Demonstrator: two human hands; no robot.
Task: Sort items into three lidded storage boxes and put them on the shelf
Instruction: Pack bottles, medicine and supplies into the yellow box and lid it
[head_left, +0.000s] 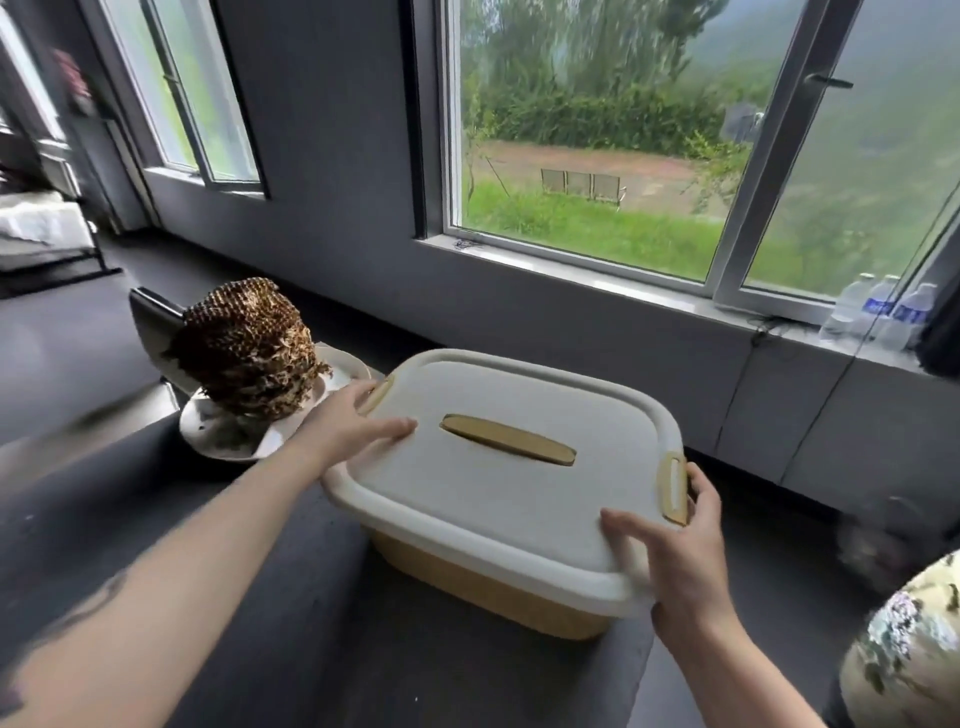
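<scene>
A yellow storage box (483, 587) with a white lid (519, 499) sits on a dark surface in front of me. The lid is on and has a tan handle (508, 439) in its middle and tan clips at both ends. My left hand (349, 420) lies on the lid's left end, thumb stretched over the top, fingers by the left clip. My right hand (675, 551) holds the lid's right front corner, thumb on top, fingers beside the right clip (673, 487).
A brown honeycomb-like lump (247, 348) stands on a white plate (218, 436) just left of the box. Behind is a grey wall with a large window; several water bottles (878, 312) stand on the sill at right. A patterned cloth thing (909, 649) lies at lower right.
</scene>
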